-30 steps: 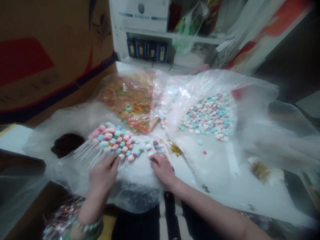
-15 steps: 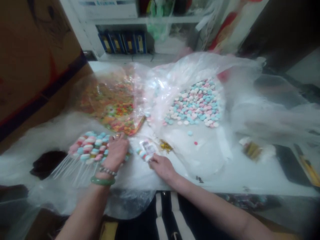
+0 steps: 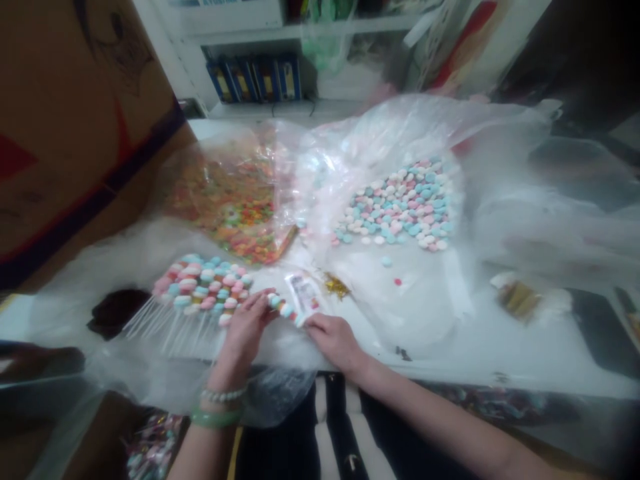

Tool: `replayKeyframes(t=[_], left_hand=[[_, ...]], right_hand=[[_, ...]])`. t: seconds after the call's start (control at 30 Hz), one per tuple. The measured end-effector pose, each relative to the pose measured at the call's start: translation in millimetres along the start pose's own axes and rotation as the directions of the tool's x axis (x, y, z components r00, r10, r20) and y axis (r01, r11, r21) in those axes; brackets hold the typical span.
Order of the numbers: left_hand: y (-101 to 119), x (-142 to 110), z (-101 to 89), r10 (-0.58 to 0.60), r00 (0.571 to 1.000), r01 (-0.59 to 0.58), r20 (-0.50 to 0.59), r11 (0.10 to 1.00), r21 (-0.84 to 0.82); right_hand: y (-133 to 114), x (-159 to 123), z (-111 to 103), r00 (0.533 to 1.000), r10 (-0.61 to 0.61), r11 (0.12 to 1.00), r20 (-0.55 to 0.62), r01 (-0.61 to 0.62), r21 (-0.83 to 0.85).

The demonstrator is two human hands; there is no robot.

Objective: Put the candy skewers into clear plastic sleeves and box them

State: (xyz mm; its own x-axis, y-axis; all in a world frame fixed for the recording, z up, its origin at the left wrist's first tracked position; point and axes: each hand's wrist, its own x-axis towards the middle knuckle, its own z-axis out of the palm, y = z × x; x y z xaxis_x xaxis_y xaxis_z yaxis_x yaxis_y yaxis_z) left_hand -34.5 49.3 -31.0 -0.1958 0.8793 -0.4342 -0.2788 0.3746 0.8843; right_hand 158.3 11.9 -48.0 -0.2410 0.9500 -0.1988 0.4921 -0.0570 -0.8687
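Observation:
My left hand [image 3: 246, 328] and my right hand [image 3: 334, 337] both pinch a short candy skewer [image 3: 284, 309] of pastel sweets at the near edge of the table. A small clear wrapper [image 3: 304, 293] lies right beside the skewer, touching it. To the left lies a pile of finished candy skewers [image 3: 203, 287] with white sticks fanned out toward me. Loose pastel candies [image 3: 400, 207] are spread on a clear plastic bag further right. A gold twist tie [image 3: 337, 287] sits just beyond my right hand.
A bag of orange and mixed coloured sweets [image 3: 235, 207] lies at the back left. A big cardboard box [image 3: 65, 120] stands on the left. Shelves [image 3: 260, 73] rise behind the table. A dark object [image 3: 113, 310] rests under plastic at left. Crumpled clear plastic [image 3: 525, 220] covers the right.
My left hand left the skewer pile and came right to the single skewer. My right hand stayed on that skewer. The camera view shifted slightly.

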Motion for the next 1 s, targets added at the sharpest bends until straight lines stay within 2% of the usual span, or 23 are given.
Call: replayKeyframes(t=[0.1, 0.23, 0.5, 0.6, 0.77, 0.93, 1.0], left_hand=[[-0.7, -5.4, -1.6, -0.051, 0.999, 0.051, 0.003, 0.996, -0.079], [-5.6, -8.5, -2.7, -0.078, 0.997, 0.076, -0.017, 0.993, -0.087], [-33.7, -8.5, -4.6, 0.022, 0.999, -0.021, -0.047, 1.0, 0.015], [-46.9, -8.4, -5.0, 0.054, 0.997, -0.05, -0.049, 0.996, 0.077], [-65.9, -9.0, -3.9, 0.141, 0.982, -0.114, -0.124, 0.974, 0.196], [-74.1, -10.7, -1.3, 0.2, 0.961, -0.127, -0.192, 0.934, 0.334], [-73.5, -12.7, 1.4, 0.193, 0.964, -0.125, -0.181, 0.935, 0.331]], right_hand=[[-0.4, -3.6, -0.2, 0.999, -0.041, 0.998, -0.002, 0.041, 0.04], [-2.4, -7.3, 0.7, 0.998, -0.062, 0.998, 0.006, 0.062, 0.001], [2.1, -9.8, 11.1, 0.999, -0.012, 0.99, 0.038, 0.017, -0.143], [6.1, -9.5, 18.0, 0.999, 0.01, 0.99, 0.053, -0.002, -0.144], [12.4, -6.1, 29.9, 0.999, 0.021, 0.996, 0.043, -0.017, -0.087], [11.1, 1.1, 33.3, 0.999, 0.046, 0.998, 0.026, -0.045, -0.035], [9.5, 2.8, 32.1, 0.998, 0.056, 0.998, 0.041, -0.054, -0.034]])
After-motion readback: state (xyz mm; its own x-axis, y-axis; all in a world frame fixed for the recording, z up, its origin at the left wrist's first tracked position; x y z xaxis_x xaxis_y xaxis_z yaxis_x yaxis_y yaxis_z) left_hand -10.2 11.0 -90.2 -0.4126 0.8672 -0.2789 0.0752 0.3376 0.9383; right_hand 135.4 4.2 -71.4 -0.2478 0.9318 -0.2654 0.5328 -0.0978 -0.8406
